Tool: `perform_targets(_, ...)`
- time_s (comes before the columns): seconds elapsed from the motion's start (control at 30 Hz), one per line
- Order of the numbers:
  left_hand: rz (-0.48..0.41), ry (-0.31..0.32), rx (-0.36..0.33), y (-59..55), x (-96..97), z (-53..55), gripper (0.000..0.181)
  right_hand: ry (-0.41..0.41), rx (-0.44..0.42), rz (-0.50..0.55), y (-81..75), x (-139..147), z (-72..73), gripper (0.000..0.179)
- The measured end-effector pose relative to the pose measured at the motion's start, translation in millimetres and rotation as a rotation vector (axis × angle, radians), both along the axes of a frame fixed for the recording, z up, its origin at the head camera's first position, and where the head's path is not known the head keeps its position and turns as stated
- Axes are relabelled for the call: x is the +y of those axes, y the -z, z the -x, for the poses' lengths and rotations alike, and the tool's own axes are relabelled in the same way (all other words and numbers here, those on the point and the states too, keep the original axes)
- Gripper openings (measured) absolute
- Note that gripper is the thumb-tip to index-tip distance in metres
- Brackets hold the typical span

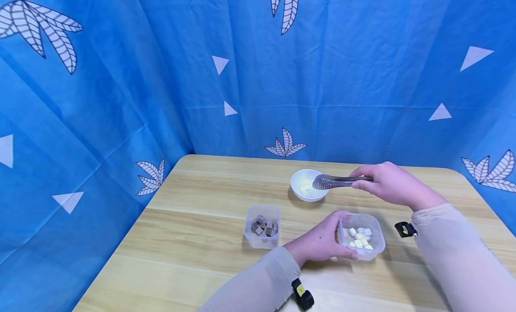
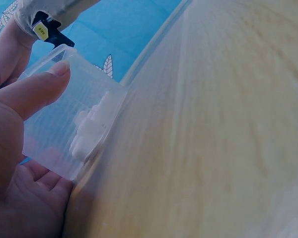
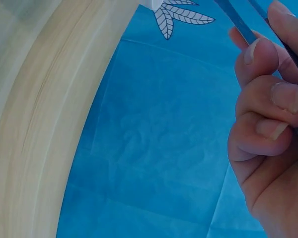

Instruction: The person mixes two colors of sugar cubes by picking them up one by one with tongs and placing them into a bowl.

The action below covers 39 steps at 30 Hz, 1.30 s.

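Observation:
My right hand (image 1: pixel 384 183) grips a pair of metal tongs (image 1: pixel 328 182) with perforated tips, held over the right rim of a white bowl (image 1: pixel 296 186). Several pale pieces (image 1: pixel 305 188) lie in that bowl. Whether the tongs pinch anything cannot be made out. In the right wrist view, curled fingers (image 3: pixel 263 104) wrap the tong arms. My left hand (image 1: pixel 320 240) holds a clear plastic container (image 1: pixel 376 244) by its side, thumb on the near wall. Several white marshmallow-like pieces (image 1: pixel 360 237) sit inside it; the left wrist view shows them through the wall (image 2: pixel 89 126).
Left of my left hand stands a second clear container (image 1: pixel 262 243) with several brown cubes (image 1: pixel 264 226). All rests on a wooden table (image 1: pixel 193 240). A blue patterned curtain (image 1: pixel 274 79) hangs behind the table's far edge and along the left.

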<state>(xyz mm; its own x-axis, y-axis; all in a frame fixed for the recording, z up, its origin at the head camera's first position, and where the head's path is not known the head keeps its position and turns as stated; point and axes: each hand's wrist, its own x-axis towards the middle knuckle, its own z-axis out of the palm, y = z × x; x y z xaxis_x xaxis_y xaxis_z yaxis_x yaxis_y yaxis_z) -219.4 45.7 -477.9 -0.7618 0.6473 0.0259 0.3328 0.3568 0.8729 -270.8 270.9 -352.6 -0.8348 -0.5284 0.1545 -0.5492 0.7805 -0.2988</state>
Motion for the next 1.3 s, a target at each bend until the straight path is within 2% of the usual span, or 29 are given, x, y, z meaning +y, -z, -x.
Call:
perform_targets(0.23,0.015,-0.012,0.002,2.6,0.1,0.7,0.098,-0.001,-0.011,-0.003,0.4,-2,-0.7,0.032)
perform_targets(0.4,0.016,-0.015,0.002,2.4,0.3,0.4,0.098,0.014,-0.002,0.0,1.1,2,-6.5,0.031)
perform_targets(0.6,0.015,-0.018,0.013,0.4,0.4,-0.8,0.1,0.022,0.026,0.001,3.1,13,-18.9,0.03)
perform_targets(0.93,0.019,-0.029,-0.007,0.2,-1.0,-1.9,0.101,0.027,0.066,0.032,7.2,30,-40.3,0.025)
perform_targets(1.3,0.022,-0.026,-0.003,0.2,-0.2,-1.1,0.102,0.121,0.036,-0.006,5.4,57,-73.6,0.029)
